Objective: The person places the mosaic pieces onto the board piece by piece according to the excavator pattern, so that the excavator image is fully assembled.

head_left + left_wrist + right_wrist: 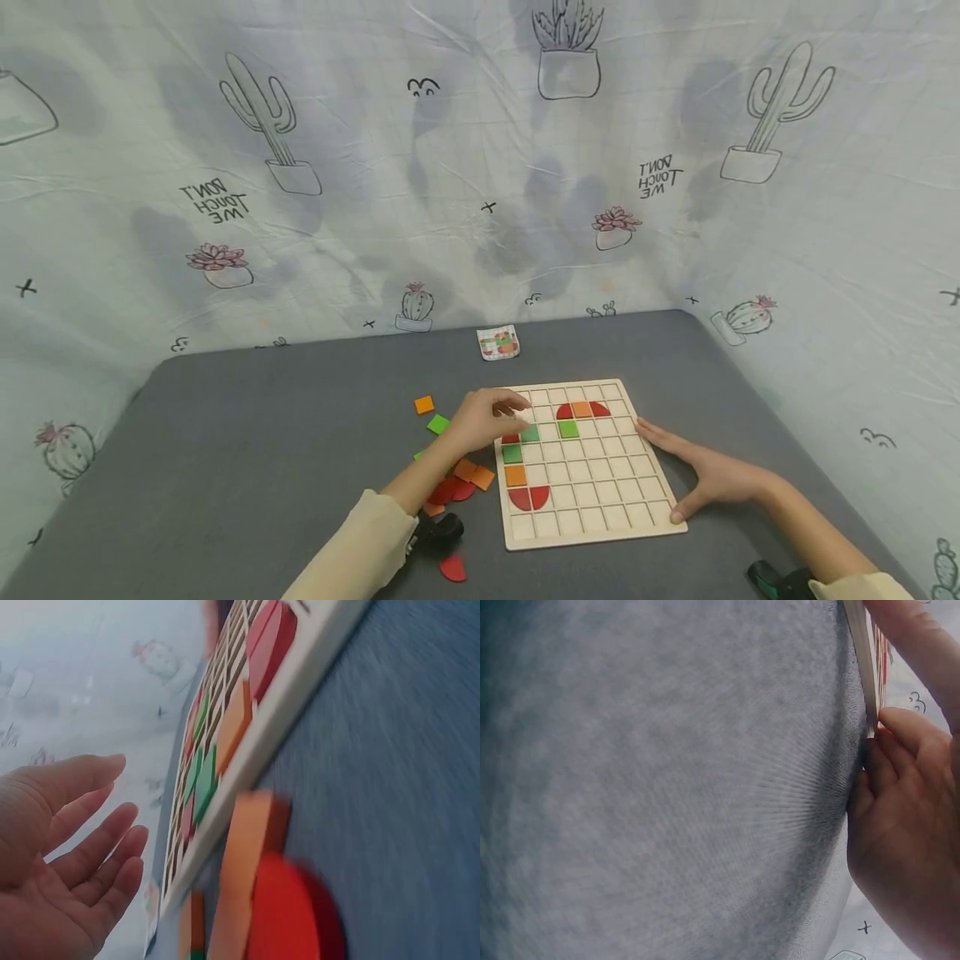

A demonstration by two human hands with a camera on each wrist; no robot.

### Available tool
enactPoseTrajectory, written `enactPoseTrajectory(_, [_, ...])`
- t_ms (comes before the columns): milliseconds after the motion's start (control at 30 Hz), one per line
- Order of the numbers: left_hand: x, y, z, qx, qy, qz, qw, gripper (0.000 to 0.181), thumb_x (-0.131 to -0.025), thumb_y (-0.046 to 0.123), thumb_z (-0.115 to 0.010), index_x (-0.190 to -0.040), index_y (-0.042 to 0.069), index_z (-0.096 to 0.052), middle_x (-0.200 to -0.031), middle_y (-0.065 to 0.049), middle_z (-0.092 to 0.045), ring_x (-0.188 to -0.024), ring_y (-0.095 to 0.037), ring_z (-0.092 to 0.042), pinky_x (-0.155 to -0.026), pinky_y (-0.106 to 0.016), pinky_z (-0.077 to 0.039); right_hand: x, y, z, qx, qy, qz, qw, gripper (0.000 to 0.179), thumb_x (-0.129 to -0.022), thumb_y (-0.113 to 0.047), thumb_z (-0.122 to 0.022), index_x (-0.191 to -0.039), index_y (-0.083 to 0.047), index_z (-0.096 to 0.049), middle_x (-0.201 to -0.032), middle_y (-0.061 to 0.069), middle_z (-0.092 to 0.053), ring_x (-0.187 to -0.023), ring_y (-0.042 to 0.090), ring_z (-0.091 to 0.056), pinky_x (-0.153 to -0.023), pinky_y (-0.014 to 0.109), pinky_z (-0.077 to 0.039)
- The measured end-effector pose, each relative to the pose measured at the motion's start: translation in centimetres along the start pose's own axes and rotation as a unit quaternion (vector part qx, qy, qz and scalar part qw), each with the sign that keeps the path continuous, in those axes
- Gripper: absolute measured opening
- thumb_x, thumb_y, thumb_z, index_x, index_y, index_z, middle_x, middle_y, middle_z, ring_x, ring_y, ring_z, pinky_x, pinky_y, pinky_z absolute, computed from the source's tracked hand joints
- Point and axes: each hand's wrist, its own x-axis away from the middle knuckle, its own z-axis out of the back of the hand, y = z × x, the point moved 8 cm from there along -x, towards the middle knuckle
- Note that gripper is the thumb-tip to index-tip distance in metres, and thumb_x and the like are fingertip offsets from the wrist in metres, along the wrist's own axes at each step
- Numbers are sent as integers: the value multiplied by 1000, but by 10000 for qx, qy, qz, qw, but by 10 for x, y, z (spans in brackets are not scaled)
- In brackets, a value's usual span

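Note:
A pale wooden grid board (602,471) lies on the table. On its squares are red quarter-circle pieces (539,497), orange squares (515,475) and green squares (568,428). Above the board's far left corner hovers my left hand (483,419), its fingers loosely bent and, in the left wrist view, nothing between them. My right hand (720,477) rests against the board's right side, fingers extended and spread from the thumb. That thumb touches the near right corner, while the fingertips meet the edge farther up.
Loose orange, green and red pieces (482,477) lie left of the board, partly hidden by the left forearm. A single red quarter-circle (453,568) sits nearer. Beyond the board is a small patterned card (498,342) on the grey table (285,433). Printed cloth (480,167) surrounds the table.

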Motion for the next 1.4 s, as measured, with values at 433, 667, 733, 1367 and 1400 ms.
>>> enactPoseTrajectory(433, [31,-34,34,-183,316,495,9981,29,-79,15,-72,-107,7,-67,-105,-6,-66,-98,-24,-59,-83,-40,-48,4,-1,0,-91,11,22,10000,113,-63,-26,-83,-149,-8,-12,-153,18,-7,-127,-19,-4,-98,15,-24])
enactPoseTrajectory(667, [38,-38,31,-471,156,564,9972,31,-77,15,-75,-107,10,-67,-106,-2,-65,-100,-22,-59,-85,-40,-48,5,-3,0,-31,44,-44,10000,112,-63,-29,-83,-149,-8,-13,-152,20,-9,-127,-19,-4,-98,14,-23])
enactPoseTrajectory(733, [38,-38,30,-672,116,544,9962,31,-76,15,-75,-106,12,-67,-105,0,-65,-99,-20,-59,-85,-38,-48,5,-4,0,-66,34,-32,10000,112,-63,-28,-83,-149,-8,-13,-153,18,-9,-127,-20,-4,-98,14,-24])
enactPoseTrajectory(1367, [37,-33,34,-1091,208,310,9933,27,-77,12,-73,-103,14,-68,-100,2,-65,-93,-16,-60,-80,-33,-50,1,-8,5,-144,-18,-36,9999,111,-64,-30,-82,-148,-7,-13,-153,18,-9,-127,-20,-5,-97,9,-19])
enactPoseTrajectory(1400, [37,-32,35,-1041,230,278,9939,27,-77,11,-73,-103,13,-68,-101,2,-65,-93,-17,-59,-80,-34,-50,0,-8,5,-138,-21,-31,9999,111,-64,-30,-82,-148,-7,-13,-153,19,-9,-127,-20,-5,-97,9,-19])
